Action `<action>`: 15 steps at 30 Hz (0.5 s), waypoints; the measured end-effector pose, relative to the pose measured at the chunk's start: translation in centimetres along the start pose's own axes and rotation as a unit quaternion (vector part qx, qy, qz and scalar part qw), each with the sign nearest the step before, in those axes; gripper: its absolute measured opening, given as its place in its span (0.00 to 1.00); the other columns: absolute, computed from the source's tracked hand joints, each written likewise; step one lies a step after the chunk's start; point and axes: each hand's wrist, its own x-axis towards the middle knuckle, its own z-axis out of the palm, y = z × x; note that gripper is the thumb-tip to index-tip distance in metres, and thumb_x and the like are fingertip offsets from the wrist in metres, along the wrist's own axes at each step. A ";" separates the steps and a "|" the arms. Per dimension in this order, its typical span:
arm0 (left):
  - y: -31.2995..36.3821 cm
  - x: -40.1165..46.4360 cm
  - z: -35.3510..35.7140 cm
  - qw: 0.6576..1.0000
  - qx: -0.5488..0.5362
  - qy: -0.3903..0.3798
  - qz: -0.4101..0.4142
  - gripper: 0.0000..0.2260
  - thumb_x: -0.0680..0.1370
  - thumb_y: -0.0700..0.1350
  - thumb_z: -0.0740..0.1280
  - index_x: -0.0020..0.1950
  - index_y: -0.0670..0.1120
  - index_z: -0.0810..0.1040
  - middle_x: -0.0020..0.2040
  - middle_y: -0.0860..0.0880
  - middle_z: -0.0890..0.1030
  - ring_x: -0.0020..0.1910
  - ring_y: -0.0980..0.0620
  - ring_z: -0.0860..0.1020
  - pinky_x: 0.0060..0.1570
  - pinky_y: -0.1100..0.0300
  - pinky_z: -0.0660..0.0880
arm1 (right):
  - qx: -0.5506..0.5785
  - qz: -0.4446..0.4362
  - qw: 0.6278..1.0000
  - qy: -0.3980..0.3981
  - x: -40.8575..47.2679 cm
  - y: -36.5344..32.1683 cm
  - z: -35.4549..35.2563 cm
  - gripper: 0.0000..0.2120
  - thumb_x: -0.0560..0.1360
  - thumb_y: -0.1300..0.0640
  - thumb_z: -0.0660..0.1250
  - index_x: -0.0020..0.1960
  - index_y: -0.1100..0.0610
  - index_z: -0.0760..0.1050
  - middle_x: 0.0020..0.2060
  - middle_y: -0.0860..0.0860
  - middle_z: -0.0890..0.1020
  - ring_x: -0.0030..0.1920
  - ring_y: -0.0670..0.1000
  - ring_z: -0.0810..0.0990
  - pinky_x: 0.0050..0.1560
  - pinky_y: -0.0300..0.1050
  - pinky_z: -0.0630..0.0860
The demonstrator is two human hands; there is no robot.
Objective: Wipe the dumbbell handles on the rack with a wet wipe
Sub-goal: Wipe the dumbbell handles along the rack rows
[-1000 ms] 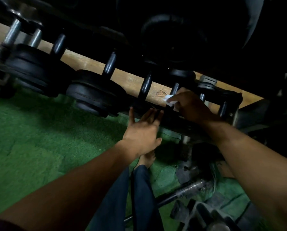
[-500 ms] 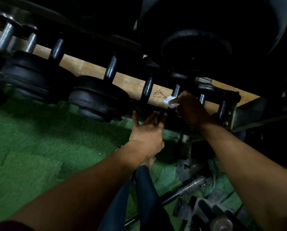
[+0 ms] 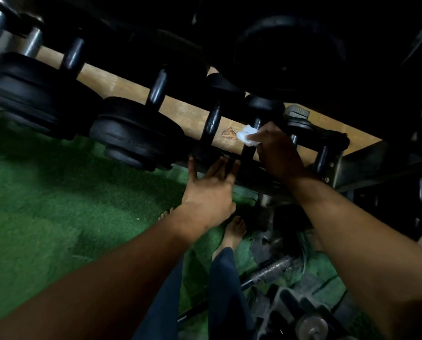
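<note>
A row of black dumbbells lies across the rack (image 3: pixel 332 143), their dark handles pointing away from me. My right hand (image 3: pixel 276 153) grips a white wet wipe (image 3: pixel 248 138) and presses it against a thin black dumbbell handle (image 3: pixel 249 150) right of centre. The handle just to its left (image 3: pixel 212 123) is thicker and shiny. My left hand (image 3: pixel 210 192) rests with fingers spread against the front rail below that thicker handle and holds nothing. Further left sit two big dumbbells with black plates (image 3: pixel 134 133).
Green turf (image 3: pixel 45 217) covers the floor at the left. My bare feet (image 3: pixel 234 229) and dark trouser legs stand below the rack. A metal bar (image 3: pixel 271 268) and loose plates (image 3: pixel 310 325) lie on the floor at lower right. Large dark plates (image 3: pixel 288 52) hang above.
My right hand with the wipe has slid a little up the thin handle. My left hand stays on the rail. The view has shifted slightly downward.
</note>
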 end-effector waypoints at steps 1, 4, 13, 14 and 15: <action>0.2 0.0 0.1 1.000 -0.007 0.003 -0.005 0.43 0.80 0.60 0.63 0.83 0.51 0.37 0.84 0.48 0.44 0.82 0.53 0.38 0.72 0.26 0.38 | -0.001 -0.014 1.000 -0.025 -0.1 -0.1 -0.1 0.12 0.76 0.46 0.64 0.53 0.51 0.79 0.49 0.48 0.78 0.50 0.51 0.78 0.49 0.48 0.74; 1.0 0.1 0.5 0.999 -0.036 0.023 -0.022 0.41 0.80 0.60 0.61 0.84 0.50 0.39 0.84 0.48 0.46 0.82 0.53 0.39 0.72 0.27 0.38 | -0.074 -0.088 0.990 -0.087 -0.5 0.2 -0.1 0.18 0.74 0.38 0.59 0.52 0.48 0.79 0.52 0.47 0.78 0.55 0.51 0.78 0.56 0.50 0.74; 2.5 0.2 1.8 0.993 -0.050 0.083 -0.066 0.40 0.81 0.66 0.57 0.84 0.49 0.43 0.84 0.47 0.50 0.82 0.53 0.41 0.74 0.29 0.38 | -0.021 -0.089 0.995 -0.048 0.0 0.8 -0.5 0.16 0.79 0.50 0.60 0.60 0.51 0.81 0.56 0.55 0.76 0.57 0.58 0.78 0.53 0.48 0.74; 2.7 0.3 2.0 0.992 -0.051 0.091 -0.073 0.40 0.81 0.66 0.56 0.84 0.49 0.43 0.84 0.47 0.50 0.82 0.52 0.41 0.74 0.30 0.38 | -0.029 -0.107 0.991 -0.076 -0.1 1.0 -0.6 0.22 0.76 0.42 0.56 0.60 0.50 0.81 0.56 0.54 0.76 0.55 0.56 0.78 0.51 0.47 0.73; 3.0 0.4 2.2 0.991 -0.050 0.098 -0.080 0.39 0.81 0.66 0.56 0.84 0.48 0.43 0.84 0.47 0.50 0.82 0.52 0.41 0.75 0.30 0.38 | -0.032 -0.112 0.989 -0.093 0.1 1.3 -0.8 0.24 0.75 0.40 0.54 0.60 0.49 0.81 0.56 0.54 0.76 0.54 0.55 0.78 0.49 0.46 0.72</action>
